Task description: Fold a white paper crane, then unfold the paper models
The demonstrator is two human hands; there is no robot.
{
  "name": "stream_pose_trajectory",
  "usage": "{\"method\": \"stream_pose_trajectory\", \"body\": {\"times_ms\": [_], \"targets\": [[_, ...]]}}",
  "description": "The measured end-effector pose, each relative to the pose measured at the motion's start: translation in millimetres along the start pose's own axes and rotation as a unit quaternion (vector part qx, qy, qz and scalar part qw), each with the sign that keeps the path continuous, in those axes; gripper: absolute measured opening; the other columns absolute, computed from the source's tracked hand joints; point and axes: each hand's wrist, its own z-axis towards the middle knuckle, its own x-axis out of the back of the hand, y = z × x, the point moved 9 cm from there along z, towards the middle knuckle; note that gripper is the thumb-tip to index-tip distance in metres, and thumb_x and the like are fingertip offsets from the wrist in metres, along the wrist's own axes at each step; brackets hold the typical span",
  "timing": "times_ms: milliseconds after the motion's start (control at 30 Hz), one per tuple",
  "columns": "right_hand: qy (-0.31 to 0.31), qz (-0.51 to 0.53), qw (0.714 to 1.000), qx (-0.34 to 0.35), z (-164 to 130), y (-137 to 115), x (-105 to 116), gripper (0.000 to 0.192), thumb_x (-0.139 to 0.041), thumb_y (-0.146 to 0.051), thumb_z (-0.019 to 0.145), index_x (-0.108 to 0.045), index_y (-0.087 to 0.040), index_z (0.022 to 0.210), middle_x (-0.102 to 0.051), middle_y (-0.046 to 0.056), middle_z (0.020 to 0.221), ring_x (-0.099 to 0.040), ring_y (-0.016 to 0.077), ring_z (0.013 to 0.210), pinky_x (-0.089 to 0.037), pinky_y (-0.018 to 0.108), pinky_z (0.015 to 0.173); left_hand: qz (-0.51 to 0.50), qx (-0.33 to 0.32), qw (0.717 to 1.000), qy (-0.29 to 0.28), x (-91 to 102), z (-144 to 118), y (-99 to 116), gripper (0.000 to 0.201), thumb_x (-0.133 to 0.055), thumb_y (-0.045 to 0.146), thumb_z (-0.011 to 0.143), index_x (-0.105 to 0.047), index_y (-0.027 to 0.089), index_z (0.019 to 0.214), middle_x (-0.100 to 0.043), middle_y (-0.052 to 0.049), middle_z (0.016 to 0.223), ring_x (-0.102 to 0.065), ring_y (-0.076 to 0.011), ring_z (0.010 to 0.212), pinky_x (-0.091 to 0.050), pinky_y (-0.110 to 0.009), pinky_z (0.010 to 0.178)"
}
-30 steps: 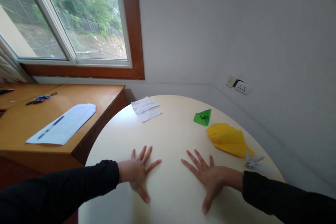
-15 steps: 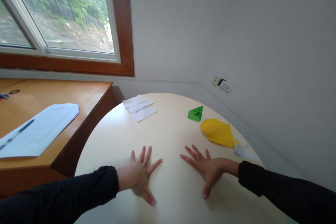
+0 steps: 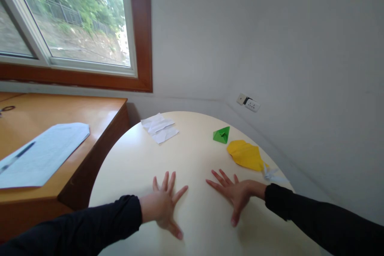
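Note:
My left hand (image 3: pixel 166 204) is open on the left side of the round pale table (image 3: pixel 192 156), fingers spread and holding nothing. Across from it, my right hand (image 3: pixel 232 194) is likewise open and bare, its fingers pointing inward to the left. Beyond the right hand lies a yellow folded paper piece (image 3: pixel 246 155). A small white folded paper (image 3: pixel 270 174) touches its near end, close to my right wrist. Farther back sits a green folded paper pyramid shape (image 3: pixel 222 135). Creased white paper sheets (image 3: pixel 159 128) lie near the table's far left edge.
On the left stands a wooden desk (image 3: pixel 99 106) with printed sheets (image 3: pixel 57 152), a pen (image 3: pixel 19 156) and partly visible scissors (image 3: pixel 6 109). A window (image 3: pixel 75 20) is behind the desk. White walls close in behind the table, with a power socket (image 3: pixel 252 105) low on the right.
The camera view has tilted slightly, so the scene sits a little lower. My left hand has shifted slightly to the right; both hands stay spread.

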Motion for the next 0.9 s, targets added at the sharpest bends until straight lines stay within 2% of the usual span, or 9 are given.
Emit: {"method": "stream_pose_trajectory", "body": {"times_ms": [167, 300, 533, 733, 900], "targets": [[0.029, -0.01, 0.999, -0.029, 0.7, -3.7, -4.2, 0.144, -0.077, -0.064, 0.037, 0.022, -0.033, 0.137, 0.04, 0.01, 0.14, 0.04, 0.0399, 0.12, 0.017, 0.072, 0.086, 0.009, 0.031, 0.999, -0.041, 5.0, -5.0, 5.1, 0.131, -0.066, 0.075, 0.041, 0.003, 0.028, 0.141, 0.022, -0.02, 0.144, 0.03, -0.0469, 0.121, 0.016, -0.077, 0.081], [0.027, -0.019, 0.999, -0.041, 0.7, -7.0, -5.5, 0.145, -0.077, -0.064, 0.037, 0.024, -0.033, 0.136, 0.042, 0.01, 0.138, 0.039, 0.0401, 0.121, 0.015, 0.073, 0.087, 0.002, 0.057, 0.997, -0.06, 9.2, -8.8, 5.7, 0.134, -0.071, 0.071, 0.037, 0.0, 0.027, 0.142, 0.021, -0.022, 0.143, 0.027, -0.0479, 0.123, 0.013, -0.077, 0.083], [0.017, -0.038, 0.998, -0.055, 1.3, -7.3, -6.8, 0.147, -0.078, -0.063, 0.037, 0.029, -0.034, 0.133, 0.045, 0.008, 0.136, 0.041, 0.0399, 0.12, 0.008, 0.076, 0.089, -0.007, 0.068, 0.997, -0.044, 14.8, -7.7, 8.7, 0.136, -0.074, 0.068, 0.033, -0.005, 0.029, 0.143, 0.016, -0.02, 0.146, 0.021, -0.0502, 0.126, 0.009, -0.078, 0.085], [0.02, -0.054, 0.998, -0.039, 0.7, -9.3, -7.9, 0.145, -0.074, -0.067, 0.039, 0.032, -0.032, 0.131, 0.048, 0.007, 0.134, 0.042, 0.0397, 0.118, 0.006, 0.077, 0.088, -0.008, 0.116, 0.992, -0.054, 11.9, -2.0, 8.1, 0.15, -0.079, 0.063, 0.018, -0.004, 0.03, 0.143, 0.019, -0.022, 0.146, 0.022, -0.052, 0.125, 0.008, -0.078, 0.083], [0.059, -0.034, 0.998, -0.008, -0.3, -9.0, -8.8, 0.141, -0.071, -0.07, 0.043, 0.031, -0.032, 0.133, 0.047, 0.008, 0.135, 0.043, 0.0394, 0.117, 0.009, 0.077, 0.086, -0.031, 0.112, 0.993, -0.025, 15.1, -0.2, 10.5, 0.15, -0.081, 0.058, 0.015, -0.008, 0.032, 0.143, 0.017, -0.022, 0.147, 0.018, -0.0547, 0.125, 0.005, -0.079, 0.082]]}}
